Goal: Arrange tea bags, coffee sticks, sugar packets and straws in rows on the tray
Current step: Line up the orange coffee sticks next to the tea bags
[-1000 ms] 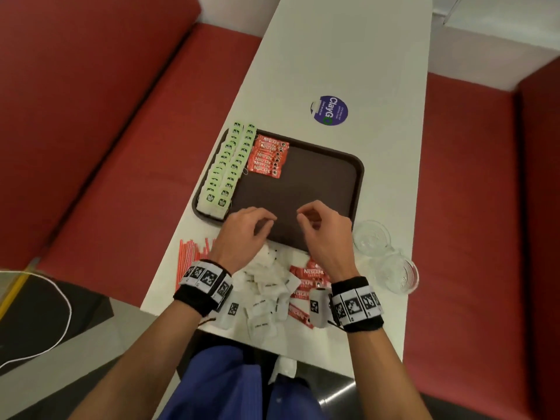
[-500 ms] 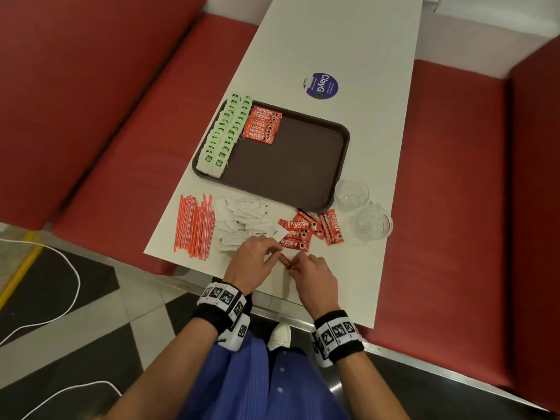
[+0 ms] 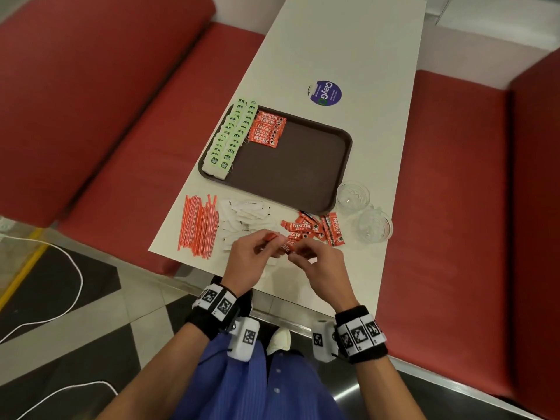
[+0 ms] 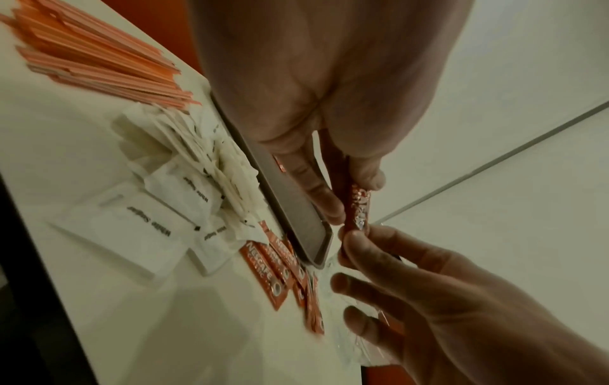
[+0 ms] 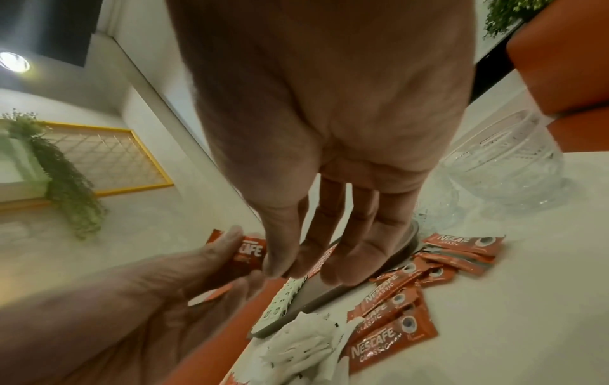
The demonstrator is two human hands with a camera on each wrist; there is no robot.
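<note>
A brown tray point(image 3: 291, 165) carries two rows of green tea bags point(image 3: 230, 137) along its left side and a short row of orange coffee sticks point(image 3: 268, 130) beside them. On the table before the tray lie orange straws point(image 3: 198, 225), white sugar packets point(image 3: 245, 216) and loose coffee sticks point(image 3: 315, 230). My left hand point(image 3: 266, 242) holds a coffee stick point(image 4: 357, 208) above the loose pile. My right hand point(image 3: 295, 253) pinches its lower end. Whether more than one stick is held, I cannot tell.
Two empty glass bowls point(image 3: 353, 195) point(image 3: 374, 227) stand right of the tray's near corner. A round purple sticker point(image 3: 325, 93) lies beyond the tray. Red benches point(image 3: 454, 177) flank the narrow white table point(image 3: 348, 40), whose near edge runs just below my hands.
Both hands drew back from the tray's near edge to the loose pile, took hold of a coffee stick and now hold it raised between them.
</note>
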